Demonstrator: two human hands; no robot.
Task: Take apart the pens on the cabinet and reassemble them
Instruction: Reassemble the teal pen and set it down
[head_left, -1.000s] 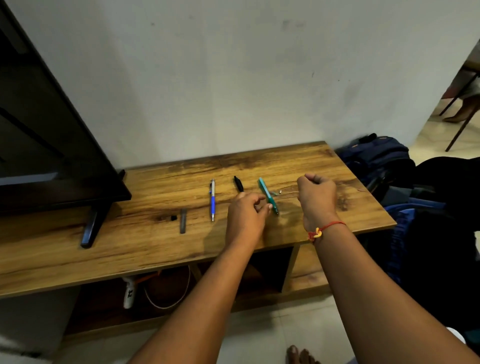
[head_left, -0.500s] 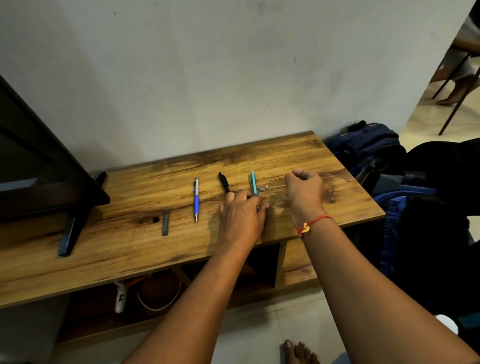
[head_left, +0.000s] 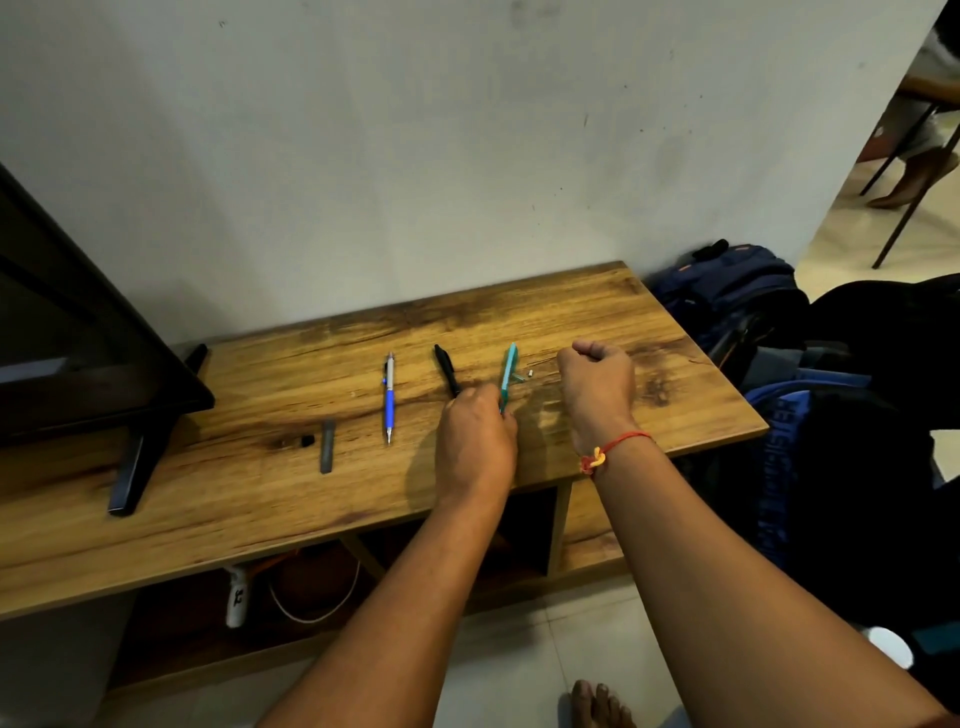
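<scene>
On the wooden cabinet (head_left: 597, 312), the left hand (head_left: 475, 441) pinches the near end of the teal pen (head_left: 509, 366), whose far end tilts up off the top. Two tiny loose parts (head_left: 524, 375) lie just beside it. The right hand (head_left: 597, 384) is curled into a fist above the wood; I cannot tell whether it holds anything. To the left lie a black pen (head_left: 445, 368), a blue pen (head_left: 389, 397), a grey piece (head_left: 327, 453) and a small black cap (head_left: 307, 441).

blue pen (head_left: 389, 400), black pen (head_left: 445, 368), teal pen (head_left: 508, 370)
</scene>
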